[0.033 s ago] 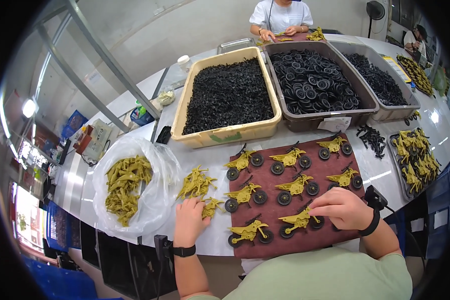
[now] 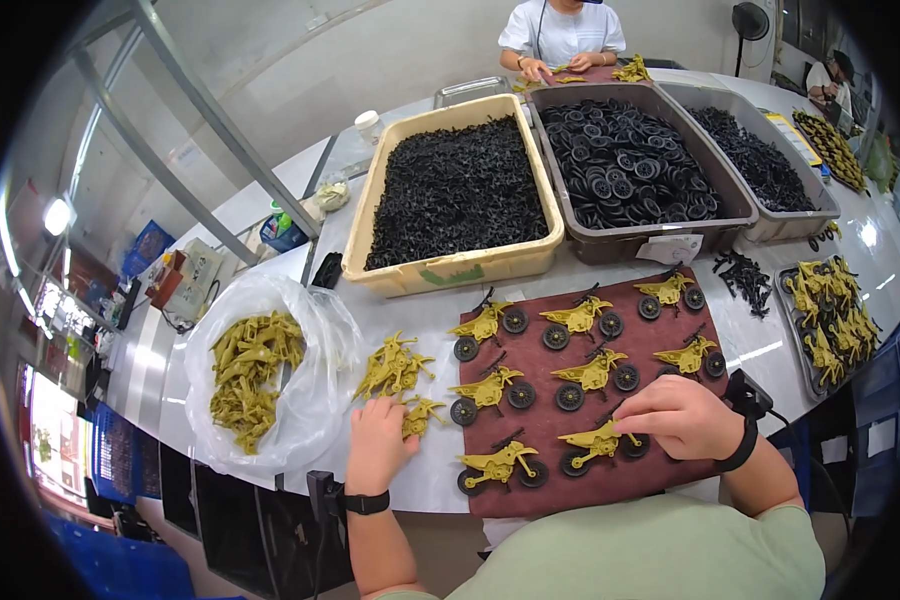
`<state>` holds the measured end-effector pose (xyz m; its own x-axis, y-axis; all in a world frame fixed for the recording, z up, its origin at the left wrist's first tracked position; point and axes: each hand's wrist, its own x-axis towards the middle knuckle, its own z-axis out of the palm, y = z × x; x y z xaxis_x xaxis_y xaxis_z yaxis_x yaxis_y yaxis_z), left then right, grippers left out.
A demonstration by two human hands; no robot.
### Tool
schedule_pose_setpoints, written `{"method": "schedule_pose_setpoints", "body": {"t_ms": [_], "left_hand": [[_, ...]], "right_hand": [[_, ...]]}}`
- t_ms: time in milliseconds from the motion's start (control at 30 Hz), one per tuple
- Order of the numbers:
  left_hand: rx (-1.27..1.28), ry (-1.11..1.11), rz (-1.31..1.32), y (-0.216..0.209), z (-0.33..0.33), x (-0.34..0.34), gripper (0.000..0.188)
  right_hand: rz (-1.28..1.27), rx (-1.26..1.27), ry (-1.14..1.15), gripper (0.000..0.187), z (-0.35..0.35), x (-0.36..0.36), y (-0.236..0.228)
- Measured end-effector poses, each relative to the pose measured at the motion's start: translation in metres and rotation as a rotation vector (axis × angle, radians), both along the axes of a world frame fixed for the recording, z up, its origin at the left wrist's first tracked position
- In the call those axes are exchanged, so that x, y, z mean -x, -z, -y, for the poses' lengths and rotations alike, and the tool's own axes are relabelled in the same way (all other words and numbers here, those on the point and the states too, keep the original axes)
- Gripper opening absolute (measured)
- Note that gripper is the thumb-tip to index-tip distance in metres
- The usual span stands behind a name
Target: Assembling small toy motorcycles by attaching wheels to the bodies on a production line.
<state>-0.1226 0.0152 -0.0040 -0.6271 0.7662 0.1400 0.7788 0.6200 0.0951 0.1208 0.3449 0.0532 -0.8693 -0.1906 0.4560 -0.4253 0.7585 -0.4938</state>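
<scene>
My right hand point(image 2: 680, 420) is over the front row of a maroon cloth point(image 2: 570, 490), its thumb and forefinger pinched at the top of a yellow-green toy motorcycle point(image 2: 595, 440) with black wheels. What lies between the fingertips is mostly hidden, seemingly the dark handlebar. My left hand point(image 2: 378, 440) rests on the white table, thumb apart from the fingers, touching a loose yellow-green motorcycle body point(image 2: 423, 414). Just beyond it lies a small heap of similar bodies point(image 2: 394, 366). Other toy motorcycles point(image 2: 496, 466) stand in rows on the cloth, one partly behind my right hand.
A clear plastic bag point(image 2: 315, 400) of yellow-green bodies lies at left. Behind the cloth are a cream bin point(image 2: 450, 275) of small black parts, a brown bin point(image 2: 610, 245) of wheels and a grey bin point(image 2: 795, 225). A tray point(image 2: 820, 385) of assembled pieces sits right. Across the table a person point(image 2: 562, 35) works.
</scene>
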Motion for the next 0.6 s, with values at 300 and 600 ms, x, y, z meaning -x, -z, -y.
{"method": "schedule_pose_setpoints", "body": {"t_ms": [300, 600], "left_hand": [[-0.251, 0.079, 0.077, -0.023, 0.001, 0.001, 0.04], [-0.358, 0.343, 0.079, 0.008, -0.074, -0.01, 0.037]], "right_hand": [[0.101, 0.089, 0.003, 0.032, 0.022, 0.037, 0.014], [0.109, -0.048, -0.076, 0.028, 0.045, 0.07, 0.009]]}}
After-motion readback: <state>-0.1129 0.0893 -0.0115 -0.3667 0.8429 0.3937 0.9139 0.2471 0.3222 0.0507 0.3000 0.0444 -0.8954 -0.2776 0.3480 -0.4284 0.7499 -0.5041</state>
